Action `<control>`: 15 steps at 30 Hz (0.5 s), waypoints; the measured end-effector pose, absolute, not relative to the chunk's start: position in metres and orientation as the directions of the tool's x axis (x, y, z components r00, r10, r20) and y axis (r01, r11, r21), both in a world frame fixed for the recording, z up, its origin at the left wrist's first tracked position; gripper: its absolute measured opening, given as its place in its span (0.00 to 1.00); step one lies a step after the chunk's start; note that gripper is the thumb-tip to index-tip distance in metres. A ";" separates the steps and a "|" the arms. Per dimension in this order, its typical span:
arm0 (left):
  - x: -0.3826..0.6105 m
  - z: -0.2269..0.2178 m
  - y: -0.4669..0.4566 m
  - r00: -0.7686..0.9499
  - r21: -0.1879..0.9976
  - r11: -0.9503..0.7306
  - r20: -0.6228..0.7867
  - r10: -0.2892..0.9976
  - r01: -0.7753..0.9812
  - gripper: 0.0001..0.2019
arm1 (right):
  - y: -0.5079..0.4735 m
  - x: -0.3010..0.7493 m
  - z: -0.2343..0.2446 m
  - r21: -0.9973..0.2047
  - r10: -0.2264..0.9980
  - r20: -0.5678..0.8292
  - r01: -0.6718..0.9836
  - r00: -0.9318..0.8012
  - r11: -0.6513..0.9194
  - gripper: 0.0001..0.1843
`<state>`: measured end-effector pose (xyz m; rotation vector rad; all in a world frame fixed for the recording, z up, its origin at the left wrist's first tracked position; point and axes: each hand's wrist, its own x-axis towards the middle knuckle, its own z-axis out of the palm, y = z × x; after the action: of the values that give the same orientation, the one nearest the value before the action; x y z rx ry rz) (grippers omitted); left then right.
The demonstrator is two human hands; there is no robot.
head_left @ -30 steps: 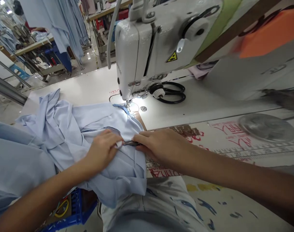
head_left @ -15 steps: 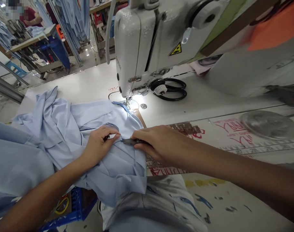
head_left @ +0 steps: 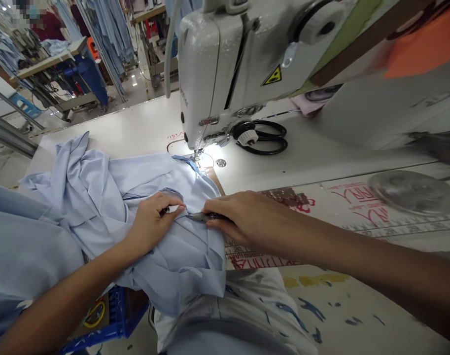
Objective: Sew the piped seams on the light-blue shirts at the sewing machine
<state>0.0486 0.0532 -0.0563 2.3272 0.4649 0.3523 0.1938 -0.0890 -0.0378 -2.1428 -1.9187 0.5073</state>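
A light blue garment (head_left: 110,207) lies bunched on the sewing table, one edge reaching under the needle of the white sewing machine (head_left: 225,69). My left hand (head_left: 153,222) pinches a fold of the fabric, fingers closed. My right hand (head_left: 243,214) is closed on small metal thread snips (head_left: 198,216), whose tip points left at the spot my left fingers hold. Both hands rest on the cloth near the table's front edge.
Black scissors (head_left: 263,135) lie behind the machine's foot. A round metal disc (head_left: 413,190) sits on the printed, paint-marked table top at right. A blue crate (head_left: 110,315) stands below the table. Another person works at a far bench (head_left: 47,59) among hanging blue garments.
My left hand shifted slightly left and re-pinched the fabric, and the snips' tip now meets that spot. The view tilted a little.
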 end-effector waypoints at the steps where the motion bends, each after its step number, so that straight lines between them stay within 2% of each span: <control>1: 0.048 -0.056 0.053 0.897 0.703 -0.674 0.117 0.426 0.228 0.04 | -0.089 0.194 -0.037 -0.381 0.990 -0.107 0.916 0.089 -0.124 0.06; 11: 0.049 -0.058 0.053 0.896 0.689 -0.692 0.140 0.422 0.218 0.05 | -0.085 0.192 -0.036 -0.372 0.984 -0.151 0.917 0.091 -0.142 0.06; 15: 0.047 -0.057 0.053 0.903 0.656 -0.726 0.160 0.398 0.204 0.06 | -0.085 0.190 -0.035 -0.301 0.982 -0.166 0.944 0.086 -0.134 0.05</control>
<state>0.0473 0.0532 -0.0572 2.3977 0.4288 0.3831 0.1902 -0.0847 -0.0350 -2.2261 -1.9867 0.4992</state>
